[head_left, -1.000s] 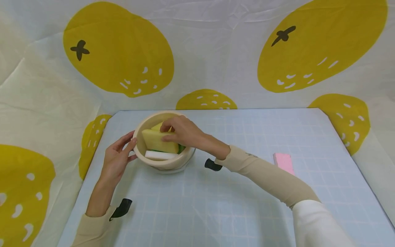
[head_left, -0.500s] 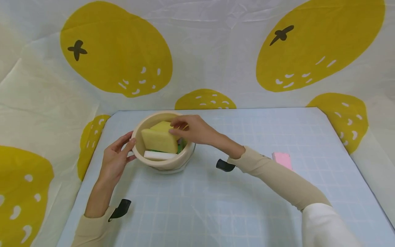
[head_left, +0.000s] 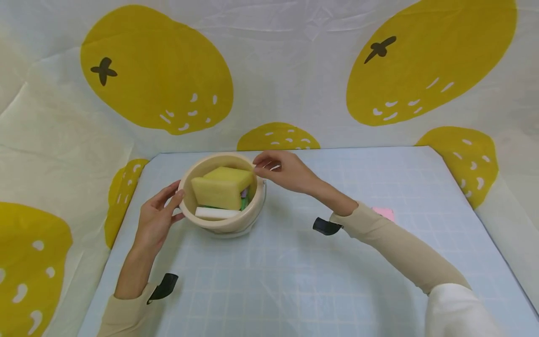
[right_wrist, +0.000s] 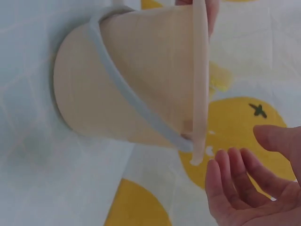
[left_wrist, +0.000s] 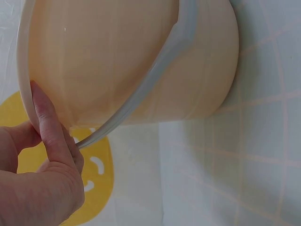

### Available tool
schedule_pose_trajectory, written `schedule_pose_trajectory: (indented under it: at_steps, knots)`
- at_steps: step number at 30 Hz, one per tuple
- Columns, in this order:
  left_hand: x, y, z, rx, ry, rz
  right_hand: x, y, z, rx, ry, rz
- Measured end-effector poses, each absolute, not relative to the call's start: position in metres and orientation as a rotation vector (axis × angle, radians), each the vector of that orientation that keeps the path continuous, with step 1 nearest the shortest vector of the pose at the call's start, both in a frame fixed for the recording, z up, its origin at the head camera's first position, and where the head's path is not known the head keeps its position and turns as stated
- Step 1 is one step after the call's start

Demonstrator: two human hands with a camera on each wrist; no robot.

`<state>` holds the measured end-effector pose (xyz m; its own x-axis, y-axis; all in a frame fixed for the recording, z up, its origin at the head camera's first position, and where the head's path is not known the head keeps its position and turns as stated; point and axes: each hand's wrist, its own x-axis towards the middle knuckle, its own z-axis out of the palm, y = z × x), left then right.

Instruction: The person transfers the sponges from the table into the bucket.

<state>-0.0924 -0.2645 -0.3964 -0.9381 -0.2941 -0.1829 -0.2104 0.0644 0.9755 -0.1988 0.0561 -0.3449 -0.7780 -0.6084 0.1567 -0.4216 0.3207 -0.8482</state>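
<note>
A cream bucket [head_left: 223, 228] with a pale grey handle [left_wrist: 136, 94] stands upright at the back left of the table. My left hand [head_left: 156, 217] pinches its left rim between thumb and fingers, as the left wrist view also shows. Inside lie two yellow sponge-like blocks, one standing on edge [head_left: 215, 194] in front of the other [head_left: 229, 174]. A white block [head_left: 216, 214] sits before them, with bits of green [head_left: 244, 202] and purple partly hidden. Beside the bucket's right rim, my right hand [head_left: 288, 171] is loosely bent and holds nothing; in the right wrist view its fingertips are apart from the rim.
A pink block [head_left: 384, 214] lies on the right of the table, partly covered by my right sleeve [head_left: 400, 245]. The pale blue checked tabletop [head_left: 269, 281] meets a white cloth wall [head_left: 290, 84] printed with yellow fruit.
My right hand has let go of the yellow block and moved right, out of the bucket to beside its rim. The left hand stays on the rim. My sleeve now covers more of the pink block.
</note>
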Motion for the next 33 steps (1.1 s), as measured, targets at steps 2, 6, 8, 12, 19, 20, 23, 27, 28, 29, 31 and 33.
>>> schedule_pose_trajectory:
  at_steps: [2,6,8,12,19,20,23,27,28,29,31,33]
  knots:
    - [-0.092,-0.265,-0.397,0.541,-2.248,-2.03,-0.199,0.063,-0.346,-0.92,2.394,-1.459]
    - [-0.093,-0.265,-0.397,0.538,-2.247,-2.03,-0.198,0.076,-0.348,-0.88,2.407,-1.47]
    - [-0.093,-0.265,-0.397,0.529,-2.243,-2.037,-0.197,0.083,-0.349,-0.86,2.409,-1.476]
    - [-0.093,-0.265,-0.397,0.519,-2.236,-2.046,-0.197,0.094,-0.353,-0.822,2.4,-1.493]
    - [-0.093,-0.265,-0.397,0.528,-2.244,-2.035,-0.195,0.113,-0.358,-0.758,2.422,-1.49]
    - [-0.093,-0.265,-0.397,0.532,-2.248,-2.03,-0.195,0.115,-0.359,-0.75,2.427,-1.488]
    - [-0.093,-0.266,-0.397,0.543,-2.263,-2.015,-0.195,0.122,-0.363,-0.723,2.441,-1.489]
    - [-0.093,-0.266,-0.397,0.534,-2.25,-2.032,-0.195,0.13,-0.369,-0.684,2.456,-1.493]
    - [-0.093,-0.266,-0.397,0.528,-2.242,-2.04,-0.195,0.132,-0.371,-0.68,2.46,-1.492]
    - [-0.093,-0.266,-0.397,0.522,-2.233,-2.051,-0.195,0.134,-0.372,-0.674,2.463,-1.49]
    - [-0.093,-0.266,-0.398,0.509,-2.221,-2.064,-0.194,0.138,-0.374,-0.662,2.463,-1.494]
    - [-0.093,-0.266,-0.398,0.503,-2.216,-2.07,-0.193,0.143,-0.377,-0.654,2.466,-1.495]
